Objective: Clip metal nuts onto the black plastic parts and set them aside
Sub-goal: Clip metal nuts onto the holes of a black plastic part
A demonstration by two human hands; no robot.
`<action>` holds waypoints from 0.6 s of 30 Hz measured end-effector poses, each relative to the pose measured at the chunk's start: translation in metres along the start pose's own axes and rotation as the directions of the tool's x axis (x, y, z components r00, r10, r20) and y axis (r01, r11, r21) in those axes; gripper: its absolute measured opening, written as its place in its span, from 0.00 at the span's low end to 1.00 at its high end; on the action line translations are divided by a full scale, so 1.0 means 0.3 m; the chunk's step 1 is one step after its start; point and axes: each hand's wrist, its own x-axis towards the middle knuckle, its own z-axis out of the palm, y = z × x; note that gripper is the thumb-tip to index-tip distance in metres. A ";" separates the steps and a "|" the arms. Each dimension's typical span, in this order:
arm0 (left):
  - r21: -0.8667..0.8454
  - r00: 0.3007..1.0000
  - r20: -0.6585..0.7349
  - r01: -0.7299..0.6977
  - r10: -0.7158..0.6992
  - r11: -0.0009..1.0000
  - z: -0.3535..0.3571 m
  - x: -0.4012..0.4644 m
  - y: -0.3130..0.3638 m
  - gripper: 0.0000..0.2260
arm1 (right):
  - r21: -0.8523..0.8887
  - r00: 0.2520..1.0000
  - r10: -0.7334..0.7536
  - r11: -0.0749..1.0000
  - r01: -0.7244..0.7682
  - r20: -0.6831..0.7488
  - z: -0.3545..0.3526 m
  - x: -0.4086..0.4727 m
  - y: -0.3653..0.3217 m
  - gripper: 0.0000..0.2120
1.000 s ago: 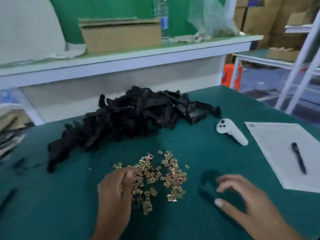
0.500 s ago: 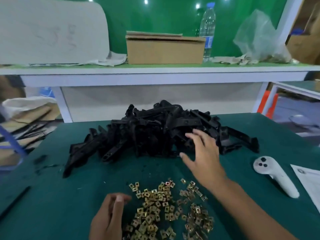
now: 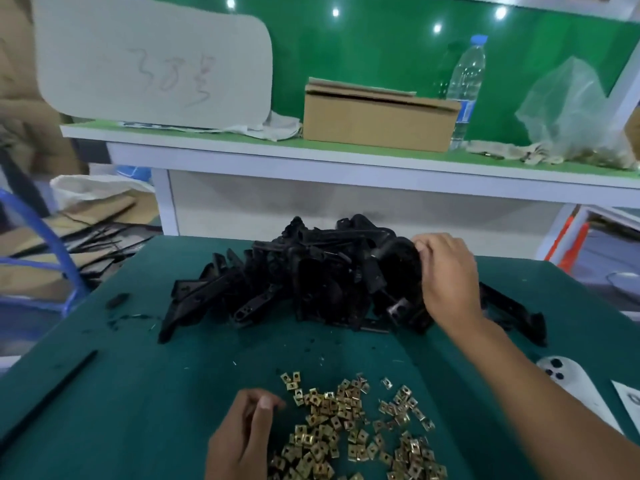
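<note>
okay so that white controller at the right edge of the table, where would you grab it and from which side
Take the white controller across its slim handle, coming down from above. It lies flat on the green table, the rounded button end toward the black parts pile; the handle runs out of view at the right edge.

**Workbench surroundings, head view**

A green-topped table point(image 3: 145, 393) is filling the foreground. Behind it a white shelf point(image 3: 346, 168) is carrying a cardboard box point(image 3: 379, 116), a water bottle point(image 3: 465, 84), a clear plastic bag point(image 3: 571, 109) and a pale board point(image 3: 152, 60) bearing faint, unreadable marks. A green wall point(image 3: 381, 39) is reflecting small points of light. Flattened cardboard point(image 3: 45, 237), perhaps packaging, is lying at left.
</note>
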 end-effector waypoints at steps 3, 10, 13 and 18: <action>-0.097 0.999 0.026 -0.042 0.045 0.994 0.002 -0.008 0.011 0.19 | 0.409 0.989 0.135 0.901 -0.146 0.054 -0.095 -0.094 -0.130 0.11; -0.283 0.964 0.148 -0.173 0.221 0.943 0.001 -0.031 0.022 0.26 | 0.389 0.406 0.219 0.118 -0.914 0.887 -0.051 -0.582 -0.358 0.14; -0.275 0.996 0.072 -0.034 0.056 0.961 -0.028 -0.009 -0.014 0.17 | 0.430 0.590 0.072 0.616 -0.660 0.804 -0.042 -0.631 -0.339 0.15; -0.390 0.995 0.094 0.008 0.032 0.921 -0.069 0.012 0.027 0.22 | 0.117 0.692 -0.133 0.991 0.071 0.710 -0.024 -0.627 -0.240 0.30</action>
